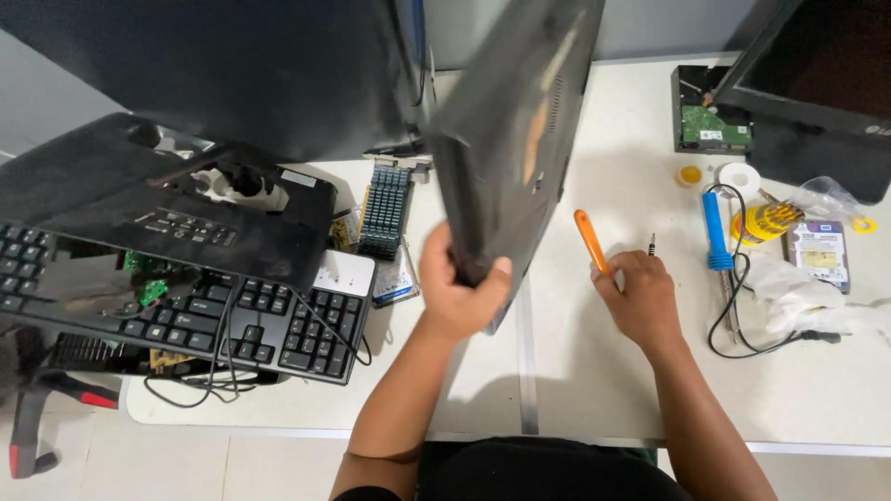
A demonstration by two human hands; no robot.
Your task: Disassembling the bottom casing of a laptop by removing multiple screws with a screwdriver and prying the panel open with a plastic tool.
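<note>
My left hand (459,292) grips the lower corner of a dark laptop (510,130), which is lifted up on edge above the white table (594,371), its underside facing right. My right hand (640,297) rests on the table to the right, closed around a screwdriver with an orange handle (590,239) that points up and left. A small dark bit or screw (652,245) stands just above that hand.
A black keyboard (269,325) and a pile of dark device parts lie at left, with a memory card (384,209) behind. At right are a blue soldering iron (715,232), hard drives (711,125) (819,252), tape rolls and a monitor base (817,83).
</note>
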